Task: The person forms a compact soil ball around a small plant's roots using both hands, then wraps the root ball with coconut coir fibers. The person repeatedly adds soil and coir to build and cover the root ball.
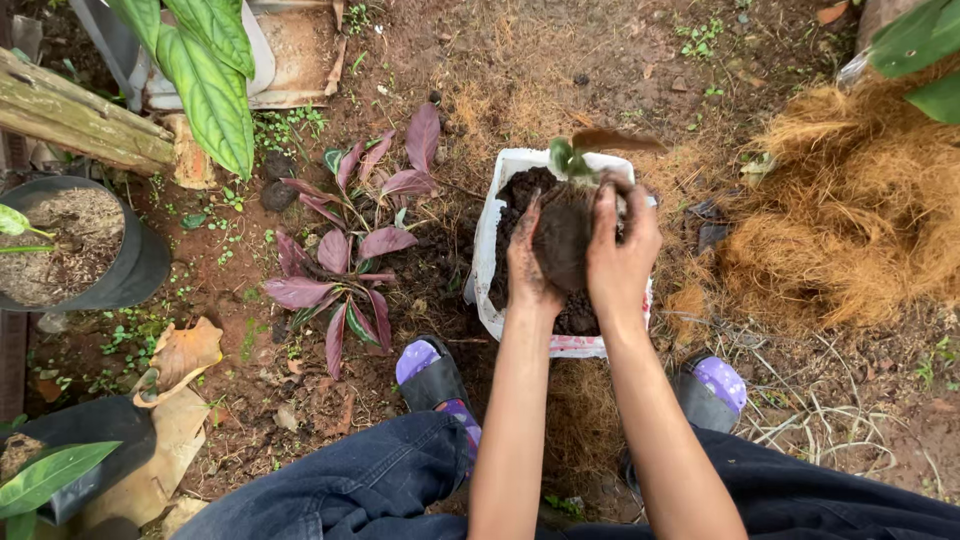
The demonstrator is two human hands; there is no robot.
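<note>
While the person crouched on the bare ground, dark trouser knees and two purple-patterned sandals (432,372) filled the near edge of the view. Both forearms reached forward over a white plastic bag (487,262) of dark soil that sat on the ground between the feet. The left hand (527,262) and the right hand (622,255) were clamped on a root ball (563,235), one on each side, fingers spread around its curve, holding it just above the soil in the bag. A small seedling (572,155) with green and brownish leaves rose from the top of the ball.

The ball looked damp, crumbly and fairly heavy for its size; it would probably shed soil if squeezed, so cupping it from the sides and below seemed safest, with the thin, fragile stem left alone.

Left of the bag grew a low plant with glossy purple-red leaves (345,265). Further left stood a black pot (132,268) filled with pale chips. Towards the right edge lay a heap of dry, stringy coconut fibre (860,205), coarse and orange-brown. Broad green leaves (205,75) hung over the far left corner.
</note>
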